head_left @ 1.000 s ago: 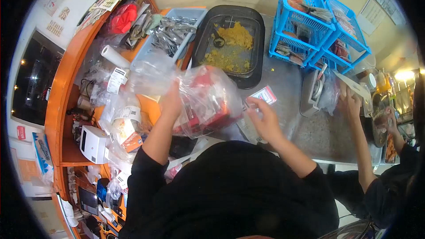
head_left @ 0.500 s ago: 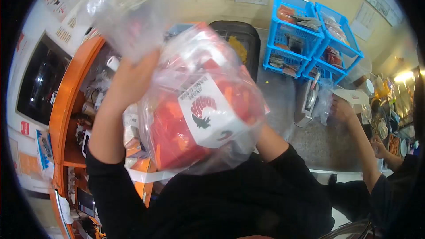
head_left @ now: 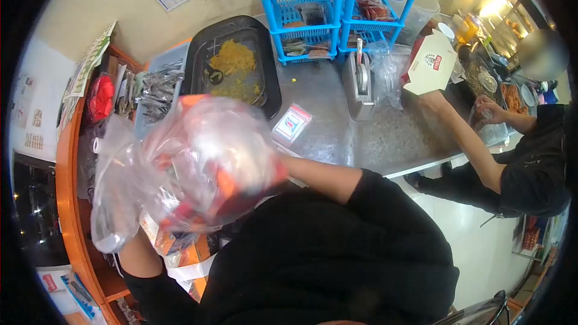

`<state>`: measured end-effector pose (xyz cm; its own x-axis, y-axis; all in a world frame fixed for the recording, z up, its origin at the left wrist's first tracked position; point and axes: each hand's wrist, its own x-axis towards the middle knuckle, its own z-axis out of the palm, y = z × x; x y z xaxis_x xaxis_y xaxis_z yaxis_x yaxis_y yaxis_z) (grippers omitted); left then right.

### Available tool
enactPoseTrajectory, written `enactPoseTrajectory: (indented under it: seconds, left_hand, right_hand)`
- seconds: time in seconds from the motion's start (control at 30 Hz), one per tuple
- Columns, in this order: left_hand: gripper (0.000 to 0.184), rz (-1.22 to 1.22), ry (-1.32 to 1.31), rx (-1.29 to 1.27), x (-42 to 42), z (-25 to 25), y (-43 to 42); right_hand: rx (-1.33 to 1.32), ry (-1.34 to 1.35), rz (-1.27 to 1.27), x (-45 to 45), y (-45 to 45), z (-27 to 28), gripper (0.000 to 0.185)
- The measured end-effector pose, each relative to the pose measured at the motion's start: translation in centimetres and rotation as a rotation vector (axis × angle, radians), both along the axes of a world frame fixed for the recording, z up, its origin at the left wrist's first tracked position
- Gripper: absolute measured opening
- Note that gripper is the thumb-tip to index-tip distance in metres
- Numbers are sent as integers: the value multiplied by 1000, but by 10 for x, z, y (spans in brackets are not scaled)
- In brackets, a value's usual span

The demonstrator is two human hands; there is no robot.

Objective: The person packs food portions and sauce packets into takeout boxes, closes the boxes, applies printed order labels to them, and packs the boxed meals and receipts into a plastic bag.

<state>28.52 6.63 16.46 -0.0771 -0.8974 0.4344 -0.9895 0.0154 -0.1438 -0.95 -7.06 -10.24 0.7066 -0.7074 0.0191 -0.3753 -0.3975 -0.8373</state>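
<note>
A clear plastic bag point(head_left: 120, 174) with a red and orange box point(head_left: 226, 183) inside is held in front of my body, blurred by motion. My left hand point(head_left: 133, 245) is at the bag's loose end on the left, its fingers largely covered by the crumpled plastic. From the right, my right hand point(head_left: 286, 167) reaches behind the bag and supports the box, with its fingers hidden. Just beyond the bag lies a black tray point(head_left: 274, 84) holding yellow food point(head_left: 233, 57) and a dark scoop point(head_left: 214, 74).
A small packet point(head_left: 292, 125) lies on the metal counter point(head_left: 325, 138). Blue stacked baskets point(head_left: 307, 30) with packets stand at the back, near a metal dispenser point(head_left: 360, 87). At right, a co-worker's hand point(head_left: 433, 102) is by an open carton point(head_left: 430, 66). An orange shelf point(head_left: 72, 204) borders the left.
The bagged box has swung down and left, and my left hand has dropped from above it to its left side. My view has turned, showing more of the tray and counter.
</note>
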Motion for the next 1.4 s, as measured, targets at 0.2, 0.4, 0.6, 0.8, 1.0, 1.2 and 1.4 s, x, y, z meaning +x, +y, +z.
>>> enactPoseTrajectory:
  seconds: [0.2,0.4,0.6,0.8,1.0,1.2,1.4]
  left_hand:
    - [24,224,400,46,5,-135,26]
    - [25,355,392,53,-21,-244,29]
    - [36,324,1155,172,-89,-161,13]
    - [48,469,1242,196,-96,-176,4]
    - [40,325,1534,50,-126,-179,-2]
    - [31,353,1746,-63,-137,-180,-15]
    - [43,330,1538,-176,-138,-193,-24]
  right_hand:
    - [-315,331,-361,-80,47,14,55]
    - [72,382,-402,-76,41,4,59]
    - [138,486,-316,-91,12,30,40]
    - [446,-307,-303,-87,-5,122,35]
    - [271,-97,-166,-21,0,122,46]
    - [35,-67,-145,-5,36,82,55]
    - [387,-217,-410,-75,24,139,68]
